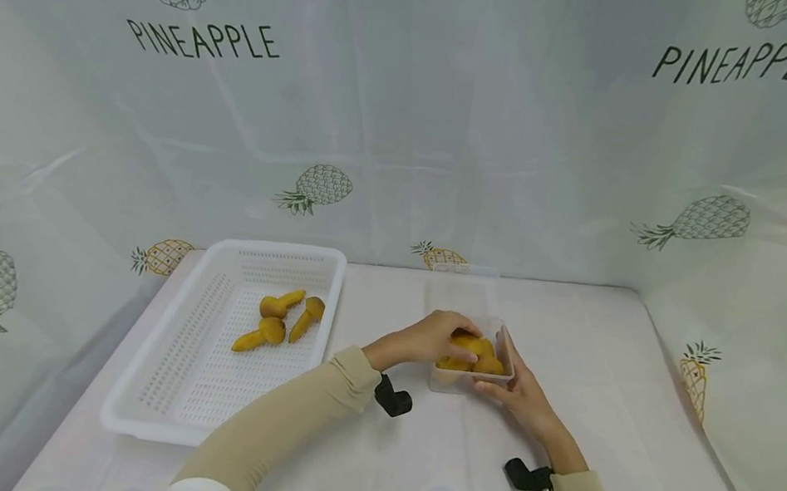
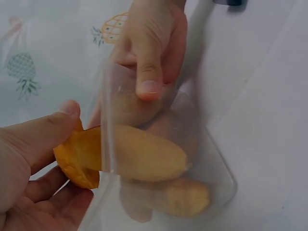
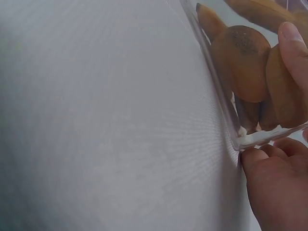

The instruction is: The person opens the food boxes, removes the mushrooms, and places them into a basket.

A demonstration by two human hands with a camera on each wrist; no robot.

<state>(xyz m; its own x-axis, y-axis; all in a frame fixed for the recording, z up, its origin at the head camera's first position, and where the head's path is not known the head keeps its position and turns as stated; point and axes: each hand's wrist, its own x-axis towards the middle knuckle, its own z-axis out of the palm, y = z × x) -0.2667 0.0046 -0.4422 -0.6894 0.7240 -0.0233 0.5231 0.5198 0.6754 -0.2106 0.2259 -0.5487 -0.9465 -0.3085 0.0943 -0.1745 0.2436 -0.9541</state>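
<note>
My left hand (image 1: 429, 339) pinches a yellow mushroom (image 2: 77, 163) by its cap between thumb and fingers. The mushroom's stem points down inside a clear plastic box (image 1: 445, 382), seen through the wall in the left wrist view. More mushrooms (image 3: 240, 62) fill the box, caps and stems pressed together. My right hand (image 1: 529, 400) grips the box from its right side, with the thumb (image 2: 149, 79) on one wall and the other fingers by the lower edge. The box's clear lid (image 1: 462, 293) stands open at the back.
To the left is a white perforated basket (image 1: 192, 389) with several loose mushrooms (image 1: 270, 330) toward its back right. The table (image 1: 603, 367) meets a pineapple-print sheet (image 1: 412, 114) behind and at the sides. Each wrist carries a small black camera (image 1: 393, 397).
</note>
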